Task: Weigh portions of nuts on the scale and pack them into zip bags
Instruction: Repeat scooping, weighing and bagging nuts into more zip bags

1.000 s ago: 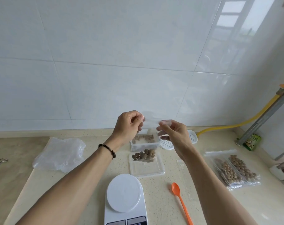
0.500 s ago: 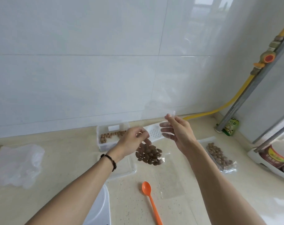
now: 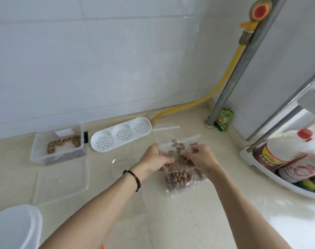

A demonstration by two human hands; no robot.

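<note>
Two hands, left hand (image 3: 154,159) and right hand (image 3: 200,157), pinch a filled zip bag (image 3: 178,178) over the desk (image 3: 189,221); nuts (image 3: 63,142) in the tub (image 3: 38,159) remain.

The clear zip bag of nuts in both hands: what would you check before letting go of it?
1. Left hand grip on the clear zip bag: ok, fingers pinch its edge.
2. Right hand grip: ok, it pinches the other side.
3. Zip strip sealed: cannot tell, plastic too blurred.
4. Brown nuts all inside: ok, none seen loose on the beige counter.
5. Landing spot: ok, it hovers over the earlier filled bags.
6. Portion weight: cannot tell, the white scale display is out of view.
</note>
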